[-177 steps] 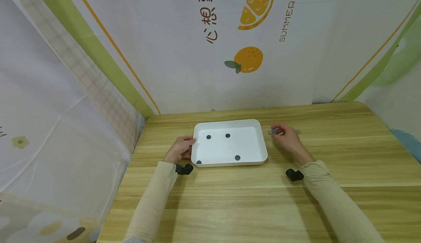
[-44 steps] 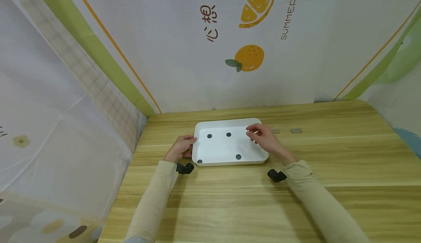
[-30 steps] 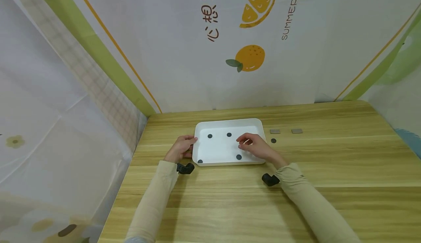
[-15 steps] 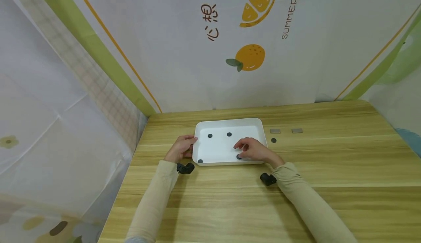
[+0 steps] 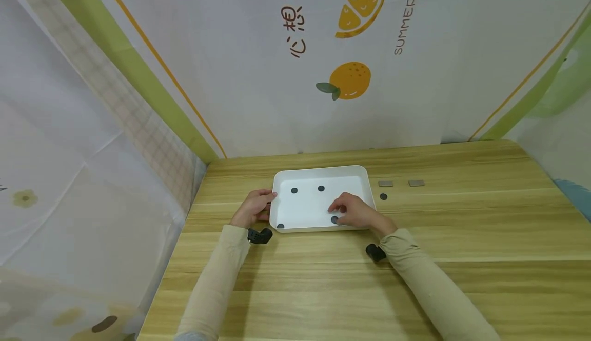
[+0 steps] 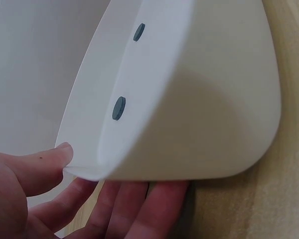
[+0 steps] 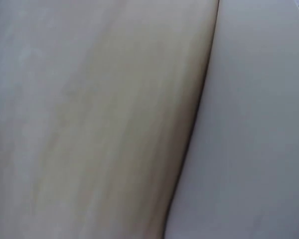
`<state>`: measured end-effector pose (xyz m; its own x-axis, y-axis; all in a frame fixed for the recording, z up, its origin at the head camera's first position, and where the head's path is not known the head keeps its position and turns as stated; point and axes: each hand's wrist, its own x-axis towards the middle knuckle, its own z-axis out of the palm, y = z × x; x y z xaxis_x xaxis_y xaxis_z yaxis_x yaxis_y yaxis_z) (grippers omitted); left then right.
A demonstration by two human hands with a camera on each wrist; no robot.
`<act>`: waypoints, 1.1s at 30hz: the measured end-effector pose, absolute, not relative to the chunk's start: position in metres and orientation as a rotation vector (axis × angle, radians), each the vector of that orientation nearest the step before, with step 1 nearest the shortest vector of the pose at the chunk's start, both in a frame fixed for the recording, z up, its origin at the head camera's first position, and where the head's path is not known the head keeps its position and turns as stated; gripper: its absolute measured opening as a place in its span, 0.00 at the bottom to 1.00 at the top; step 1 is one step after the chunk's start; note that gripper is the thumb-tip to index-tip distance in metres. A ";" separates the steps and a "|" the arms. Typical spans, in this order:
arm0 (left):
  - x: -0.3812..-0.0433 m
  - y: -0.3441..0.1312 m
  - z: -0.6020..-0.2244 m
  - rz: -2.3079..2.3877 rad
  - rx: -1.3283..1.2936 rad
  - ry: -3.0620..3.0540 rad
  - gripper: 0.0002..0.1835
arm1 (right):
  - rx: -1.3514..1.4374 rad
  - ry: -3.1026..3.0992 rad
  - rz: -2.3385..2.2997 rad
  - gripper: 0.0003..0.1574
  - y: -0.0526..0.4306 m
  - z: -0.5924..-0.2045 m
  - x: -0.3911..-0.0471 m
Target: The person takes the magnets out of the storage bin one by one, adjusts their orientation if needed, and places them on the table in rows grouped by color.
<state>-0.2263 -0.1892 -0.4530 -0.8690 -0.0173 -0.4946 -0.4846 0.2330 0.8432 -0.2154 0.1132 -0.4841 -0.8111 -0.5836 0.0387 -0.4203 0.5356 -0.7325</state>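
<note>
Wood-grain table (image 5: 304, 289) runs wide on the near side of the white tray (image 5: 300, 207), with a narrower strip behind it. Left hand (image 5: 251, 209) pinches the tray's left rim, thumb over the edge, fingers outside. Right hand (image 5: 356, 212) sits inside, thumb right by a dark disc (image 5: 334, 220) near the front wall; tbh can't tell if it's pinching it. Two gray rectangular pieces (image 5: 416, 183) lie past the right rim.

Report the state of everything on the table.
Tray, open side up
Far left disc, flat in tray
Far right disc, flat in tray
Near left disc, in tray, partly hidden
Near right disc, in tray
Loose disc, flat on table
Left strip, flat
Right strip, flat
Left hand, holding tray
Right hand, at near right disc, grip unclear
</note>
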 end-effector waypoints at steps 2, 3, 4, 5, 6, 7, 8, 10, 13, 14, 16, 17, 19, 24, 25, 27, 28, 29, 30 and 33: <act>-0.226 -0.189 -0.452 1.671 -0.461 2.130 0.26 | -0.853 2.570 -1.131 0.16 0.113 -0.485 -0.216; -0.226 -0.189 -0.452 1.669 -0.467 2.130 0.26 | -0.859 2.572 -1.129 0.15 0.114 -0.485 -0.216; -0.226 -0.189 -0.452 1.666 -0.466 2.132 0.26 | -0.864 2.575 -1.124 0.14 0.114 -0.485 -0.216; -0.226 -0.189 -0.452 1.665 -0.463 2.133 0.26 | -0.868 2.578 -1.121 0.14 0.114 -0.485 -0.217; -0.227 -0.189 -0.451 1.661 -0.471 2.134 0.25 | -0.871 2.580 -1.118 0.14 0.114 -0.485 -0.217; -0.227 -0.189 -0.451 1.660 -0.475 2.134 0.25 | -0.873 2.579 -1.116 0.13 0.114 -0.485 -0.217; -0.228 -0.189 -0.451 1.658 -0.479 2.134 0.25 | -0.877 2.582 -1.111 0.13 0.114 -0.485 -0.218; -0.228 -0.189 -0.451 1.654 -0.488 2.132 0.25 | -0.880 2.586 -1.103 0.13 0.113 -0.485 -0.218; -0.230 -0.188 -0.451 1.648 -0.504 2.129 0.25 | -0.896 2.595 -1.089 0.13 0.112 -0.484 -0.218; -0.230 -0.188 -0.451 1.645 -0.505 2.130 0.25 | -0.902 2.599 -1.088 0.13 0.112 -0.484 -0.218; -0.230 -0.189 -0.452 1.648 -0.502 2.129 0.25 | -0.908 2.603 -1.089 0.13 0.112 -0.484 -0.217; -0.230 -0.189 -0.452 1.650 -0.499 2.127 0.25 | -0.907 2.604 -1.093 0.12 0.112 -0.483 -0.217; -0.231 -0.189 -0.452 1.657 -0.497 2.123 0.25 | -0.899 2.600 -1.105 0.11 0.111 -0.482 -0.216; -0.231 -0.188 -0.452 1.665 -0.496 2.108 0.25 | -0.876 2.593 -1.109 0.10 0.111 -0.481 -0.215; -0.231 -0.188 -0.453 1.666 -0.498 2.106 0.25 | -0.867 2.593 -1.106 0.10 0.111 -0.481 -0.215; -0.231 -0.189 -0.453 1.667 -0.500 2.100 0.25 | -0.853 2.596 -1.094 0.09 0.111 -0.480 -0.215; -0.231 -0.189 -0.453 1.667 -0.501 2.099 0.25 | -0.846 2.598 -1.087 0.09 0.111 -0.480 -0.215; -0.231 -0.189 -0.453 1.667 -0.501 2.099 0.25 | -0.840 2.601 -1.079 0.09 0.111 -0.480 -0.216; -0.231 -0.189 -0.453 1.666 -0.503 2.099 0.25 | -0.833 2.603 -1.072 0.08 0.110 -0.481 -0.216; -0.231 -0.189 -0.452 1.659 -0.510 2.102 0.25 | -0.813 2.611 -1.057 0.06 0.110 -0.482 -0.216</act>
<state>-0.2313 -0.1888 -0.4525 -0.8477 -0.0303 -0.5296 -0.5221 0.2234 0.8231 -0.2164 0.1103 -0.4821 -0.8260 -0.5636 0.0122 -0.4133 0.5907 -0.6930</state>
